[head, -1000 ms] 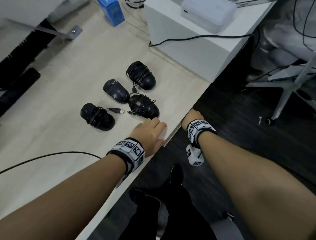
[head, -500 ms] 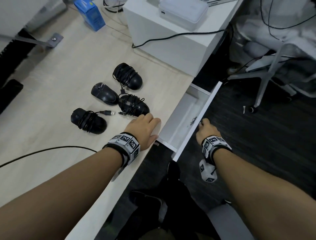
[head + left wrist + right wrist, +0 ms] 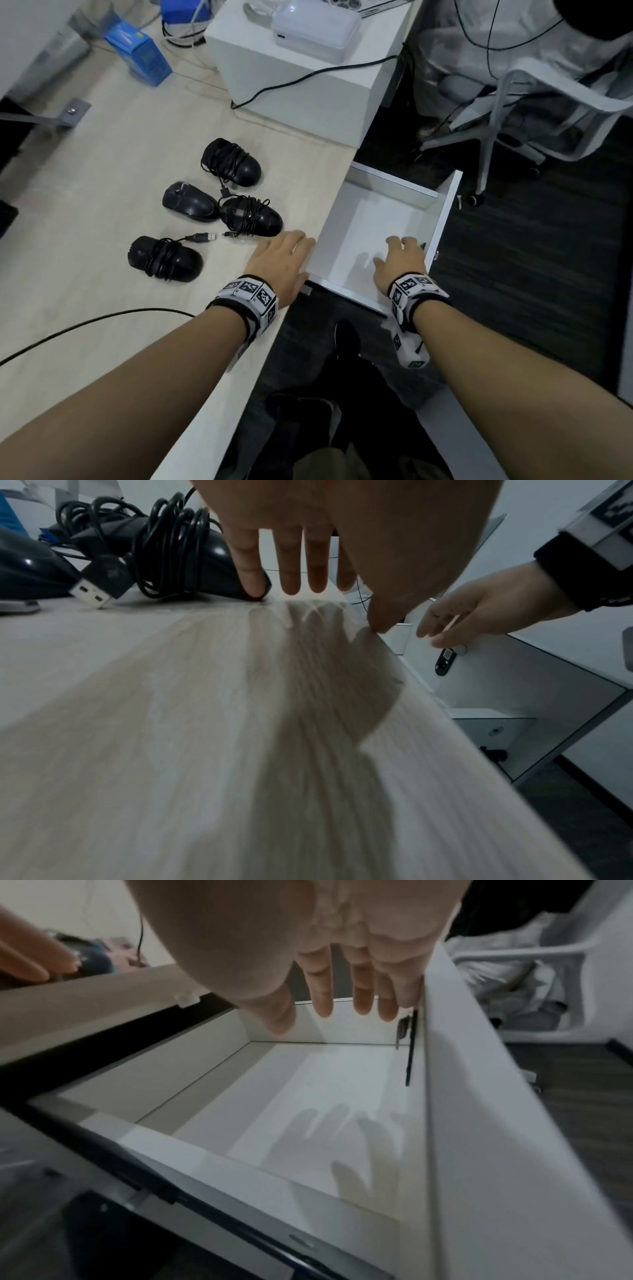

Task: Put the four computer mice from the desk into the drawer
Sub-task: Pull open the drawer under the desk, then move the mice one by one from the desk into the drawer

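Several black computer mice lie on the pale wooden desk (image 3: 102, 212). The far mouse (image 3: 233, 162), the near-left mouse (image 3: 164, 258) and the mouse nearest the edge (image 3: 251, 216) have their cables wound round them. A plain mouse (image 3: 190, 202) lies between them. My left hand (image 3: 281, 255) rests flat on the desk edge, its fingertips (image 3: 253, 588) beside the wrapped mouse (image 3: 178, 553). The white drawer (image 3: 445, 212) stands pulled out and holds nothing (image 3: 325, 1083). My right hand (image 3: 400, 262) hovers over its inside with fingers (image 3: 323, 999) spread, holding nothing.
A white box (image 3: 308, 92) with a white device on top stands behind the mice, and a black cable (image 3: 308, 77) runs over it. A blue carton (image 3: 140, 58) lies further back. Another black cable (image 3: 85, 322) crosses the near desk. A white chair (image 3: 513, 113) stands to the right of the drawer.
The drawer has slid out from shut to fully pulled out. My right hand has let go of its front and moved over its inside. The left hand stays on the desk edge.
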